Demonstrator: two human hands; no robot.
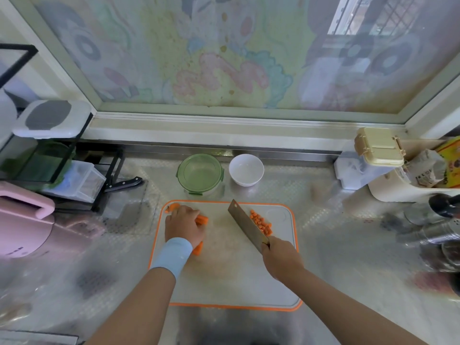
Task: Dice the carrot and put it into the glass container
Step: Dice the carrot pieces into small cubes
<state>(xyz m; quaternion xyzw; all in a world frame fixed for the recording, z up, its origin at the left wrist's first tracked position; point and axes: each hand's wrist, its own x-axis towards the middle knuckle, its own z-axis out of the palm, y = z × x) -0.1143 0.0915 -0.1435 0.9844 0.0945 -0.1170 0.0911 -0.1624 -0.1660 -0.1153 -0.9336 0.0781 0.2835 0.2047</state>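
Observation:
On the left of the orange-rimmed cutting board (278,282), my left hand (184,226) lies over a bundle of carrot sticks (202,219), fingers curled round them. More sticks (198,249) poke out beneath the wrist, and a carrot end piece (173,207) lies at the board's far left corner. My right hand (280,256) grips the handle of a cleaver (247,225), whose blade angles up and to the left over the board's middle. A pile of diced carrot (261,221) sits just right of the blade. Behind the board stands the glass container (200,174) with its green lid on.
A white bowl (246,169) stands right of the container. A black-handled knife (124,183) lies by a black rack at left, near a pink appliance (22,230). Boxes, a cream container (379,146) and metal shakers (433,235) crowd the right side.

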